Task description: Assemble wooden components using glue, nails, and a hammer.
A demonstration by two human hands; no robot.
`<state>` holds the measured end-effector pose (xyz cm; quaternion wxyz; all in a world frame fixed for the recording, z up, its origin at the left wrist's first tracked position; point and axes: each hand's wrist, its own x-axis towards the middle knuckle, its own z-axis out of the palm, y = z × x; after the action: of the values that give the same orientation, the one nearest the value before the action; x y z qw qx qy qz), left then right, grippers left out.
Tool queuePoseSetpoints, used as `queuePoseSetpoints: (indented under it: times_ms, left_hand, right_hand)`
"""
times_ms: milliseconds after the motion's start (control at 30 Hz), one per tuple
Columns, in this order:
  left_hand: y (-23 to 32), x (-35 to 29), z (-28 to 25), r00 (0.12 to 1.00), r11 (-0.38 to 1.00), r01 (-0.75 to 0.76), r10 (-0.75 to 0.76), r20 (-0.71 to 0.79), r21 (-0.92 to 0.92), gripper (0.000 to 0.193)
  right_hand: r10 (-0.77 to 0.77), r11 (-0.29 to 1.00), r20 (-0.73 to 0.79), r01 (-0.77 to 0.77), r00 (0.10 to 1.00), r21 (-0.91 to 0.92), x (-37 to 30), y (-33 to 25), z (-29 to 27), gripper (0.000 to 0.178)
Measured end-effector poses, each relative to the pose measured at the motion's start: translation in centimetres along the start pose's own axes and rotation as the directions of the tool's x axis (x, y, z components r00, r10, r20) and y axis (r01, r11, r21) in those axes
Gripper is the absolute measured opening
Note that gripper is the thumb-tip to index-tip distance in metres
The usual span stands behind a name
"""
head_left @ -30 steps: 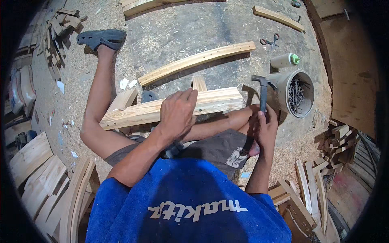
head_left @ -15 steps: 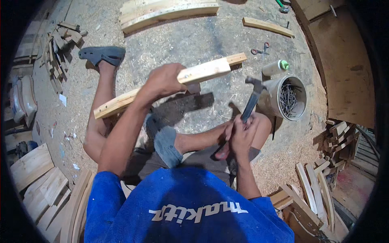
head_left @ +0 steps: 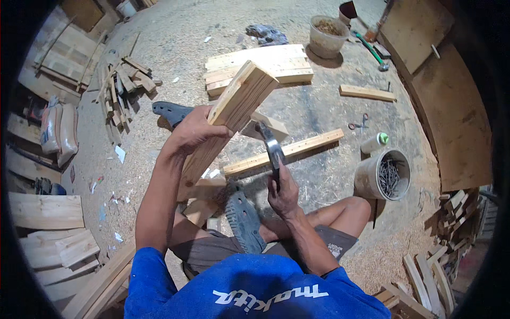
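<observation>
My left hand [head_left: 199,127] grips a thick pale timber piece [head_left: 245,95], which is tilted up with its far end raised. A short wooden block [head_left: 274,126] juts from the right side of this timber; how they join is hidden. In my right hand [head_left: 284,196] is a claw hammer [head_left: 273,150], fingers wrapped round its dark handle. The metal head overlaps the block in view, and I cannot tell whether they touch. Beyond the hammer, a long wooden strip [head_left: 313,142] with small holes lies on the floor.
To the right stand a bucket of nails [head_left: 366,173] and a white bottle [head_left: 372,143] with a green cap, near scissors [head_left: 359,123]. Stacked boards [head_left: 260,61] lie ahead, with another bucket [head_left: 326,45] beyond. Scrap wood [head_left: 125,87] is piled at the left.
The timber in my left hand has swung from nearly level to steeply tilted. My right hand has brought the hammer from over my knee to beside the timber. The view has shifted forward.
</observation>
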<state>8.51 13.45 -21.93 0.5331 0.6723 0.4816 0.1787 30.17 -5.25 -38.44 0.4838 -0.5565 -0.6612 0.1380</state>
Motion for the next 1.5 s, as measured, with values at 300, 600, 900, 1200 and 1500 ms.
queuePoseSetpoints:
  times_ms: [300,600,900,1200,1500]
  left_hand:
    - [-1.3,-1.0,-2.0,0.999,0.972,0.004,0.006,0.045,-0.234,0.050]
    - [1.8,-3.4,-0.2,0.994,0.981,-0.105,0.104,0.017,0.162,0.060]
    - [5.3,-10.3,6.9,0.662,0.377,-0.667,0.696,0.278,0.643,0.054]
    - [5.6,-10.5,7.7,0.569,0.109,-0.669,0.711,0.413,0.735,0.049]
    - [4.9,-10.2,7.7,0.589,0.140,-0.680,0.688,0.423,0.720,0.051]
  right_hand:
    - [-0.205,0.979,-0.013,0.205,0.979,-0.012,1.3,-0.6,-0.1,0.071]
    - [0.392,0.772,-0.079,-0.282,0.916,0.569,-1.3,-3.6,-4.7,0.048]
    - [0.337,0.910,0.346,-0.398,0.875,0.120,7.3,-4.3,-24.4,0.056]
    - [0.179,0.983,0.541,-0.130,0.822,-0.127,9.1,-8.7,-25.5,0.064]
    - [0.231,0.972,0.503,-0.222,0.833,-0.079,7.3,-8.1,-24.9,0.060]
